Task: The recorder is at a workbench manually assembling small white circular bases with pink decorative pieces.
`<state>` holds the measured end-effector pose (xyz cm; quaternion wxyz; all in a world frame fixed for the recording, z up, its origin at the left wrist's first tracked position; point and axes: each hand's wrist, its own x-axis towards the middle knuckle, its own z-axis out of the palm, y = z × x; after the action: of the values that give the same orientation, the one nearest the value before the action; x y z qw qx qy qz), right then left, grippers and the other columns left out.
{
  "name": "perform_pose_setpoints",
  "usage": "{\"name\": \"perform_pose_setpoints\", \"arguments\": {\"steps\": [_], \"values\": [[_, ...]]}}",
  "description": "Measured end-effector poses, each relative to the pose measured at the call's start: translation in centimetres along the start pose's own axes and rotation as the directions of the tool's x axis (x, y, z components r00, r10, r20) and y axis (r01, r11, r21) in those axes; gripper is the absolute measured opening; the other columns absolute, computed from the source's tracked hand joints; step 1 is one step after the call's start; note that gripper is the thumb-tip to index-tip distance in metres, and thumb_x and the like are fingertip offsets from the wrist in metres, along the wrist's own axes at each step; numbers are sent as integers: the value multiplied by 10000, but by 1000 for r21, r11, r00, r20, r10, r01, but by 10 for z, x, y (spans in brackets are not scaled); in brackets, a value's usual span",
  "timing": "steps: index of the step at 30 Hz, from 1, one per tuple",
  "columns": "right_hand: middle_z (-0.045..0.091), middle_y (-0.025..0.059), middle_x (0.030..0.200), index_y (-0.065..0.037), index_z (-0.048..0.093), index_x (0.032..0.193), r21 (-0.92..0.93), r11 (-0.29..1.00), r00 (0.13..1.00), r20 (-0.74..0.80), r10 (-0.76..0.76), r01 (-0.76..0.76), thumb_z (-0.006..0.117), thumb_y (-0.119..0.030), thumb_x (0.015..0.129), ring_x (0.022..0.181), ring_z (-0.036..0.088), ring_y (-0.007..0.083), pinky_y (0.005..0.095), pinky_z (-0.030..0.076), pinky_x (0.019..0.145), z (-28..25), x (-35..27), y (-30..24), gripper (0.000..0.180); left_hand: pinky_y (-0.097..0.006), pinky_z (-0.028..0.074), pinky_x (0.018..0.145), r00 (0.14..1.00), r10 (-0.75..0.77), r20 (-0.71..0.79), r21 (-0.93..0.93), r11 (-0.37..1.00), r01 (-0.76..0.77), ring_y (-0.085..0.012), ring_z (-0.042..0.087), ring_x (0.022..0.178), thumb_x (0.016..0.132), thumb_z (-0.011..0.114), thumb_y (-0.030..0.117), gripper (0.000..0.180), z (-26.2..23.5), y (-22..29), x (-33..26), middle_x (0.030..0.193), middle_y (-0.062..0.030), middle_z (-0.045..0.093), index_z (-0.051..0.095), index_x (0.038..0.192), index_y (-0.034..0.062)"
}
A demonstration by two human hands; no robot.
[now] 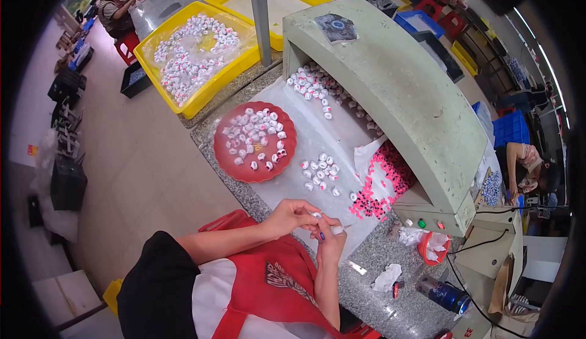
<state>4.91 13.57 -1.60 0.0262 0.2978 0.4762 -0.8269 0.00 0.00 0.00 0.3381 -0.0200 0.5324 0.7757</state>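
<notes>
My left hand and my right hand meet over the near edge of a white sheet on the granite worktop. My left hand pinches a small white piece. My right hand holds another small white piece, with a thin blue-tipped tool at its fingers. Just beyond the hands lies a loose cluster of small white-and-red pieces. A red round tray of the same pieces sits further left, and a pink sticker sheet lies to the right.
A pale green machine hood covers the right side, with more pieces under it. Yellow bins stand at the back. A small red cup, crumpled paper and a blue can are near right. Other people work at the far left and right.
</notes>
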Motion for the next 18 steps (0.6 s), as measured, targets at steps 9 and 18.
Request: {"name": "perform_pose_setpoints", "arguments": {"steps": [9, 18], "values": [[580, 63, 727, 8, 585, 831, -181, 904, 918, -18, -396, 387, 626, -72, 756, 569, 539, 106, 223, 456, 462, 42, 18, -61, 116, -239, 484, 636, 859, 482, -173, 649, 712, -269, -117, 599, 712, 743, 616, 19, 275, -56, 64, 40, 881, -53, 626, 587, 1016, 7], [570, 47, 707, 7, 588, 858, -230, 957, 976, -81, -202, 179, 642, -60, 742, 559, 542, 104, 222, 457, 458, 10, -14, -33, 145, -359, 499, 525, 923, 377, 81, 922, -381, 75, -283, 607, 665, 668, 542, 51, 164, -56, -23, 134, 766, -162, 561, 576, 824, 15]]}}
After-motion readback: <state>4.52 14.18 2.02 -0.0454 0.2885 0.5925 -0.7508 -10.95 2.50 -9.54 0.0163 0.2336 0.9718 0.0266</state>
